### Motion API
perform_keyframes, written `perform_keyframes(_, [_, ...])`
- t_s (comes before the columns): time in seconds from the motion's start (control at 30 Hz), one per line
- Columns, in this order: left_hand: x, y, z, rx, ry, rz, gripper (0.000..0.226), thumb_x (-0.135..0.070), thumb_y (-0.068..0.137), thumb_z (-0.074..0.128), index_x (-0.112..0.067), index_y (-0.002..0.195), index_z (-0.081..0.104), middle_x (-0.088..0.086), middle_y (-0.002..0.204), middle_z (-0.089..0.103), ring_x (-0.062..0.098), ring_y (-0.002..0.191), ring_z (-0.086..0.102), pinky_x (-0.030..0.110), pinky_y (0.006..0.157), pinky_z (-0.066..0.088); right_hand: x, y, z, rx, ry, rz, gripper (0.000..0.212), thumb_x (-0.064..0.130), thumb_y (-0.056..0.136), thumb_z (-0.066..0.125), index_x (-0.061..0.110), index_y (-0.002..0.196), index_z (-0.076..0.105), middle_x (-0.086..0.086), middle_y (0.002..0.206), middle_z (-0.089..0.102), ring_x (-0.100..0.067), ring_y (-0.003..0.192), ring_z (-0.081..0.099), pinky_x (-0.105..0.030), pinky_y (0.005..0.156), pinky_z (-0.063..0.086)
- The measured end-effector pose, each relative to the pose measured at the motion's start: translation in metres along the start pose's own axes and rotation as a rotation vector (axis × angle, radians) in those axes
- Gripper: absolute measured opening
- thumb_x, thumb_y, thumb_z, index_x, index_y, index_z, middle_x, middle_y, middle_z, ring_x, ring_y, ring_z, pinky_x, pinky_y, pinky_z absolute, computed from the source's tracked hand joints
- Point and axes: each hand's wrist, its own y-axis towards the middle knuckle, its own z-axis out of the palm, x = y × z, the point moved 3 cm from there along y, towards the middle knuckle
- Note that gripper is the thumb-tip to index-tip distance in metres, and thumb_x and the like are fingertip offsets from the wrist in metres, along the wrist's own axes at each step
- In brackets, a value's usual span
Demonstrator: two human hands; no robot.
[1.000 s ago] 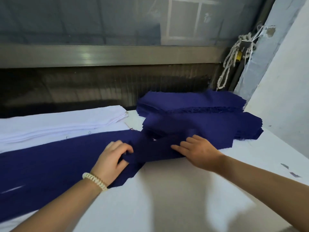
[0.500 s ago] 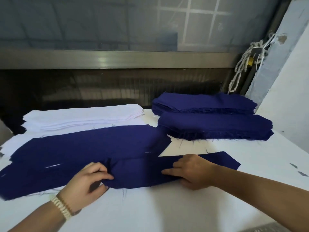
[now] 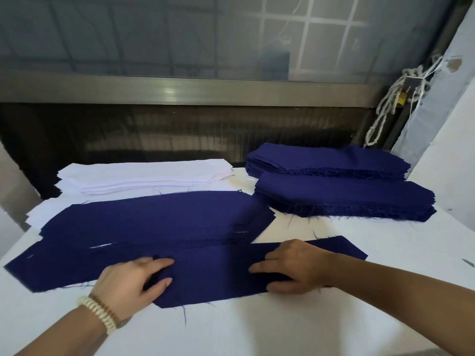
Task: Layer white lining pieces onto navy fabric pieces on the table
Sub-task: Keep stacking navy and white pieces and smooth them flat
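Observation:
A long navy fabric piece (image 3: 218,273) lies flat near the table's front edge. My left hand (image 3: 131,281) pinches its left end between thumb and fingers. My right hand (image 3: 295,265) presses on its middle, thumb tucked under the near edge. Behind it, larger navy pieces (image 3: 154,222) are spread out over white layers. A stack of white lining pieces (image 3: 144,176) sits at the back left. Two stacks of navy pieces (image 3: 341,199) stand at the back right.
The white table (image 3: 257,325) runs to a white wall on the right. A dark metal-framed window panel stands behind the stacks. A knotted white rope (image 3: 390,98) hangs at the back right corner. Small fabric scraps (image 3: 467,262) lie at the right edge.
Both hands have drawn one navy piece off the right stack toward the front edge and laid it flat. The view has pulled back and up.

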Motion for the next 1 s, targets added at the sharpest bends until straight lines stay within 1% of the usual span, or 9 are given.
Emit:
perform_keyframes(0.07, [0.005,0.002,0.001,0.016,-0.036,-0.035,0.078,-0.073,0.062,0.010,-0.048,0.120,0.056,-0.022,0.074,0.052,0.004,0.074,0.058,0.021,0.065,0.044,-0.002,0.008,-0.003,-0.036,0.006,0.041,0.043,0.037,0.098,0.041,0.023,0.139,0.044,-0.005,0.111,0.063,-0.029,0.090,0.058,-0.035,0.081,0.044])
perform_keyframes(0.2, [0.015,0.013,-0.013,-0.121,-0.159,-0.032,0.059,-0.061,0.077,0.029,-0.028,0.103,0.070,-0.015,0.078,0.057,0.010,0.068,0.058,0.031,0.061,0.049,-0.018,0.038,-0.021,-0.275,0.105,0.187,0.034,0.022,0.096,0.046,0.015,0.128,0.056,-0.007,0.105,0.064,-0.029,0.095,0.059,-0.035,0.085,0.045])
perform_keyframes(0.27, [0.022,0.027,-0.021,-0.199,-0.189,-0.016,0.050,-0.051,0.083,0.034,-0.020,0.100,0.070,-0.012,0.078,0.053,0.012,0.070,0.054,0.032,0.061,0.047,-0.031,0.063,-0.030,-0.353,0.123,0.287,0.037,0.022,0.096,0.045,0.016,0.132,0.052,-0.007,0.112,0.059,-0.026,0.103,0.054,-0.036,0.090,0.041])
perform_keyframes(0.4, [0.048,0.063,-0.026,-0.300,-0.190,-0.124,0.019,-0.018,0.090,0.056,-0.009,0.102,0.068,0.004,0.094,0.058,0.030,0.092,0.053,0.040,0.082,0.041,-0.055,0.112,-0.034,-0.306,0.175,0.540,0.046,0.028,0.098,0.038,0.020,0.143,0.036,-0.004,0.139,0.044,-0.022,0.125,0.040,-0.036,0.102,0.033])
perform_keyframes(0.47, [0.064,0.079,-0.024,-0.287,-0.151,-0.225,0.019,-0.009,0.088,0.059,-0.007,0.105,0.067,0.010,0.103,0.059,0.034,0.100,0.051,0.041,0.089,0.037,-0.064,0.131,-0.032,-0.257,0.202,0.602,0.047,0.030,0.098,0.035,0.021,0.145,0.033,-0.002,0.146,0.037,-0.021,0.132,0.033,-0.039,0.106,0.028])
perform_keyframes(0.6, [0.090,0.105,-0.020,-0.229,-0.061,-0.368,0.029,-0.021,0.093,0.053,-0.008,0.117,0.062,0.016,0.121,0.057,0.039,0.113,0.045,0.045,0.097,0.035,-0.077,0.157,-0.025,-0.130,0.222,0.658,0.049,0.037,0.100,0.027,0.024,0.147,0.028,-0.004,0.151,0.030,-0.022,0.137,0.026,-0.042,0.107,0.022])
perform_keyframes(0.73, [0.107,0.116,-0.011,0.054,0.093,-0.624,0.055,-0.056,0.094,0.027,-0.025,0.138,0.043,0.015,0.147,0.033,0.036,0.133,0.027,0.046,0.107,0.021,-0.081,0.168,-0.018,-0.041,0.332,0.742,0.049,0.047,0.099,0.020,0.036,0.146,0.025,-0.012,0.148,0.030,-0.028,0.136,0.027,-0.045,0.107,0.019])
perform_keyframes(0.83, [0.112,0.118,-0.004,0.192,0.160,-0.656,0.063,-0.066,0.088,0.011,-0.030,0.123,0.049,0.011,0.130,0.044,0.035,0.125,0.035,0.046,0.103,0.023,-0.079,0.174,-0.017,-0.009,0.260,0.756,0.050,0.048,0.098,0.016,0.034,0.145,0.026,-0.013,0.149,0.026,-0.027,0.138,0.021,-0.046,0.107,0.019])
perform_keyframes(1.0, [0.110,0.113,-0.001,0.153,0.202,-0.606,0.059,-0.065,0.088,0.011,-0.026,0.109,0.049,0.007,0.120,0.049,0.031,0.120,0.038,0.046,0.101,0.026,-0.071,0.177,-0.017,0.026,0.137,0.713,0.057,0.052,0.098,0.013,0.027,0.148,0.020,-0.006,0.157,0.011,-0.021,0.145,0.005,-0.047,0.113,0.008])
